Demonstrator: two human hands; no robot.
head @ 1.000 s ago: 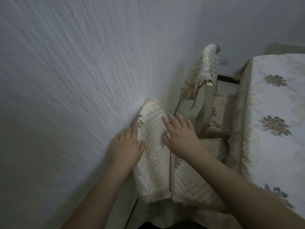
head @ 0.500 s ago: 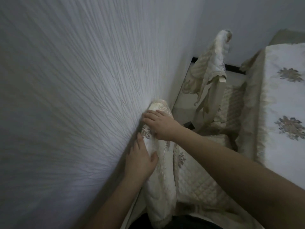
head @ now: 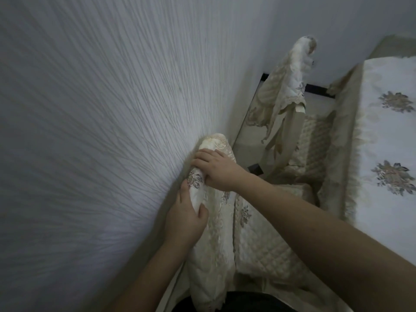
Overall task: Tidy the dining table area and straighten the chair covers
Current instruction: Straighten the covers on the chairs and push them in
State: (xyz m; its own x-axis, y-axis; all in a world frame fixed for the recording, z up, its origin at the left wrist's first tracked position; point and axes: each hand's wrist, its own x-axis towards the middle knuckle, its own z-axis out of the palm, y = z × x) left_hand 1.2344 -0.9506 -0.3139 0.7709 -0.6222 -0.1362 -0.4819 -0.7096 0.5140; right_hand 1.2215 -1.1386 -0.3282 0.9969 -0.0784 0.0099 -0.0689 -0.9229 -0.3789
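Gripping the cream chair cover (head: pixel 213 233) with both hands, you have it pinned on the backrest of the near chair, which stands right against the textured wall (head: pixel 101 131). Your left hand (head: pixel 184 219) wraps the wall-side edge of the cover, thumb lying on the front of the fabric and the fingers tucked behind it, out of sight between cover and wall. Your right hand (head: pixel 216 172) sits higher, just below the rounded top of the backrest, its fingers curled over the cloth and clamped on it beside an embroidered flower. The two hands lie close together, the right just above the left, not quite touching.

The cover hangs down the backrest in soft folds toward the bottom of the view. Just to its right lies the quilted seat cushion (head: pixel 270 244) of the same chair. Farther back stands a second chair (head: pixel 299 113), its own cover (head: pixel 290 82) bunched and crooked over the top of the backrest, with a tie dangling loose. Along the right edge runs the worktop, dressed in a pale tablecloth (head: pixel 391 154) with floral motifs and a fringed hem falling next to the seats.
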